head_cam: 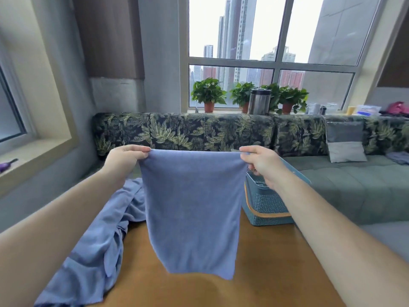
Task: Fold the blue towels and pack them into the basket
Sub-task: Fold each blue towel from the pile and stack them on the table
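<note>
We see, at the centre of the frame, a blue towel [192,207] held up in the air and hanging flat, its top edge stretched level between two hands and its lower edge hanging in front of the brown table [265,262]; whether it touches the tabletop we cannot tell. The left hand [124,159], left of centre, pinches the towel's upper left corner, its fingers curled together over the cloth against the thumb. The right hand [260,162], right of centre, pinches the upper right corner in the same manner, thumb and forefinger closed on the hem, the remaining fingers curled beneath. Both bare forearms enter from the lower corners of the frame. In the lower left, a crumpled heap of blue towels [95,240] lies on the table, reaching partly behind the hanging towel. To the right of centre, a blue-green perforated basket [263,204] with an orange band stands at the far edge of the table, partly hidden by the right wrist; what it contains we cannot tell. Behind the table runs a sofa [199,131] with a leaf-patterned back, bearing a grey cushion [345,142] at the right. On the sill of the window [276,63] above it stand potted plants [208,91] and a metal canister [259,101].
</note>
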A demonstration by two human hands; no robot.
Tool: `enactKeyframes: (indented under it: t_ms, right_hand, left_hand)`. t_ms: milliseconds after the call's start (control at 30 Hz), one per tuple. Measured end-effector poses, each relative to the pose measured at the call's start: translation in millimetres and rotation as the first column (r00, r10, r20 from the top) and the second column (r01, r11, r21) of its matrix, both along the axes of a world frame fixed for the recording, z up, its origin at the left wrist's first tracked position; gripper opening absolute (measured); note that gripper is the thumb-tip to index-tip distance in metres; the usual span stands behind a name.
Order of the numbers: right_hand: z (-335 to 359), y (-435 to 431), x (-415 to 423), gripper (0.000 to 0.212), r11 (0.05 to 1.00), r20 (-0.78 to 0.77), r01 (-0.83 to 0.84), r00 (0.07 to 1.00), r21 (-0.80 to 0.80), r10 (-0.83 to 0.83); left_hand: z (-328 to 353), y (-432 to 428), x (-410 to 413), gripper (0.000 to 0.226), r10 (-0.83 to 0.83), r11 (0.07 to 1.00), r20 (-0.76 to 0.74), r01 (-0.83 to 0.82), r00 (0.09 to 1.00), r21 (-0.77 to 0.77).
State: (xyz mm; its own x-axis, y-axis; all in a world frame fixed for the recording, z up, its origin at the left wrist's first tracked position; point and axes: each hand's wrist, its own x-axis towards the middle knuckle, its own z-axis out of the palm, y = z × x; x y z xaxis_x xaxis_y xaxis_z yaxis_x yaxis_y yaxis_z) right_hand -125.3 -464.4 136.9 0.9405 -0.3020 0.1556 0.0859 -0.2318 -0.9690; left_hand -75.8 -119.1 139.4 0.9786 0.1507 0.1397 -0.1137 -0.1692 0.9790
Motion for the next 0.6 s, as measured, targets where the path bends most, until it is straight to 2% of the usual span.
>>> enactKeyframes:
  t_ms: [167,267,367,467,533,600]
  right_hand:
    - [32.6,0.6,37.0,0.027,0.988,0.103,0.007,0.994,0.151,-0.023]
    - [18.0,7.4,39.7,0.023,0.986,0.113,0.011,0.993,0.169,-0.03]
    - [-30.0,11.9,33.9,0.018,0.986,0.042,0.031,0.998,0.162,-0.038]
    - [-111.4,15.4,14.7,0.012,0.994,-0.096,0.077,0.993,0.077,-0.07]
    - [-175.2,17.9,-3.1,0.012,0.992,-0.202,0.117,0.974,0.051,-0.105]
    - [-224.1,22.2,-19.2,0.01,0.99,-0.282,0.138,0.95,-0.011,-0.135]
  left_hand:
    - [39.4,-0.4,40.6,0.018,-0.019,1.0,0.084,0.021,0.996,-0.02]
    - [30.0,-7.5,37.1,0.022,-0.049,0.995,0.103,0.058,0.993,-0.086]
    - [-23.6,-5.5,29.7,0.021,-0.032,0.992,0.037,0.036,0.999,-0.119]
    - [-112.1,-5.1,12.3,0.014,-0.02,0.997,-0.127,0.01,0.992,-0.083]
    - [-174.9,-7.0,-8.3,0.012,-0.011,1.0,-0.251,0.004,0.968,-0.026]
    - [-223.5,-10.1,-28.7,0.01,0.043,0.997,-0.312,-0.021,0.949,0.074]
